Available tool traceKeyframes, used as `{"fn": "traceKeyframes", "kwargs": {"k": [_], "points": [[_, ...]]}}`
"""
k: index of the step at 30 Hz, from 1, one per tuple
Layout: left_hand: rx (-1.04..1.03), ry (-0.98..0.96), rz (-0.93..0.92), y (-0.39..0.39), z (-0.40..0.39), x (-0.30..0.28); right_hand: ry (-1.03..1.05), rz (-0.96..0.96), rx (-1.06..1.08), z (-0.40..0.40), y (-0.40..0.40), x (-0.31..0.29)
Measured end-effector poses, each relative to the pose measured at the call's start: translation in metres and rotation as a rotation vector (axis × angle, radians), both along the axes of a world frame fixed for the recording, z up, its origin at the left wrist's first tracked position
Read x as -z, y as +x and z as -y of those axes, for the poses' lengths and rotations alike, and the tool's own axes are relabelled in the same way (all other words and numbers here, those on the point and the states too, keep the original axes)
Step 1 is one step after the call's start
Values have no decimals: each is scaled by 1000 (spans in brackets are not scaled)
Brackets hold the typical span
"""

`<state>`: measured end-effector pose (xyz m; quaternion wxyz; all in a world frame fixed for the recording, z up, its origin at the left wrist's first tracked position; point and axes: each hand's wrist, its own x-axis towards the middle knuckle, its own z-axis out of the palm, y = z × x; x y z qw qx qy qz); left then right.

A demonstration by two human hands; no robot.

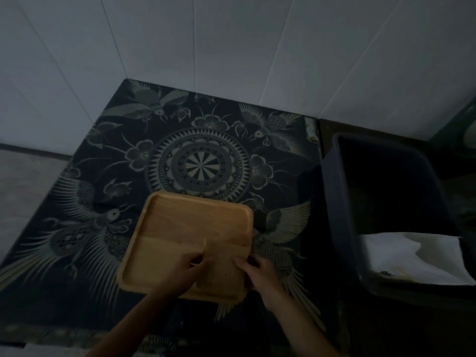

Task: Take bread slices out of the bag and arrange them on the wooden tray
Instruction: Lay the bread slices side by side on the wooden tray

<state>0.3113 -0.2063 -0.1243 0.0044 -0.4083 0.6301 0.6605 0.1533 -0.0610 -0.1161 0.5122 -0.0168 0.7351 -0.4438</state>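
Note:
A square wooden tray (185, 222) with shallow compartments lies on a dark patterned cloth (103, 176). In its near right compartment lies a flat brownish bread slice (224, 269), dim in the poor light. My left hand (184, 270) pinches the slice's left edge with its fingers closed. At the tray's right rim, my right hand (258, 274) has its fingers on the slice's right edge. The rest of the tray's compartments hold nothing. No bread bag can be made out for certain.
A dark plastic bin (340, 202) stands to the right of the cloth, with crumpled white material (412, 256) inside it. White tiled walls (231, 47) close off the back corner. A small pale object (310, 130) lies at the cloth's far right corner.

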Motion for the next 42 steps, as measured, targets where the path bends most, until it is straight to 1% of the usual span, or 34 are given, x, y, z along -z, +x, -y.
{"fn": "traceKeyframes", "kwargs": {"k": [8, 15, 19, 23, 28, 30, 34, 37, 42], "points": [[-56, 5, 62, -1, -7, 13, -12, -120, -52, 0, -1, 7], [-72, -50, 95, -3, -11, 0, -35, -281, -149, -6, -2, 5], [-122, -150, 172, -2, -16, -5, -59, -205, -133, -11, -2, 7], [-176, -179, 221, -1, -30, -10, -66, -143, -132, -13, -2, 10], [-250, -233, 221, 0, -38, -10, -34, -151, -67, -11, 0, 13], [-248, -258, 200, -1, -36, -9, -15, -198, -51, -10, 3, 10], [-209, -188, 147, 7, -26, -6, 3, -311, 36, -9, 15, 3], [-153, -86, 69, 15, -13, -3, 28, -274, 121, -10, 25, -2], [-143, 48, -34, 27, 9, -4, 11, -252, 203, -7, 43, -10]]}}
